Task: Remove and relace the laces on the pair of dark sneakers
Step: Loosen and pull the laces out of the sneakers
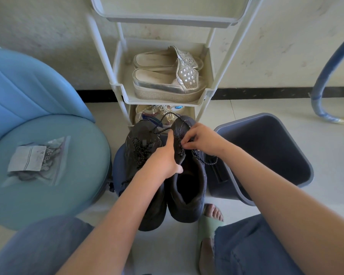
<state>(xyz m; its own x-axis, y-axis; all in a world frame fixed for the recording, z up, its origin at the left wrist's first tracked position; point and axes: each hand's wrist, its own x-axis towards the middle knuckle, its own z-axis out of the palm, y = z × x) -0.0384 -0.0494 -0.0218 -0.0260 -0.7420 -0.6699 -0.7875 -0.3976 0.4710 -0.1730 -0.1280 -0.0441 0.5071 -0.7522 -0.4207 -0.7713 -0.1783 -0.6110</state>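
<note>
Two dark, matte sneakers stand side by side between the person's knees, in front of a pale plastic rack (208,94). The left hand (166,157) grips the right sneaker (189,187) at its eyelet edge, thumb curled over it and forefinger straight; its other fingers are hidden. The right hand (202,138) pinches the speckled, rope-like lace (204,160) with bent fingers. The forearm covers part of the scuffed left sneaker (141,143). What lies under the sneakers is unclear.

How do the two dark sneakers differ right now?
The left sneaker looks laced up; the right sneaker has a loose lace trailing off it. The left hand grips the right sneaker and the right hand pinches the loose lace; no hand holds the left sneaker. Both are dark, side by side.
</note>
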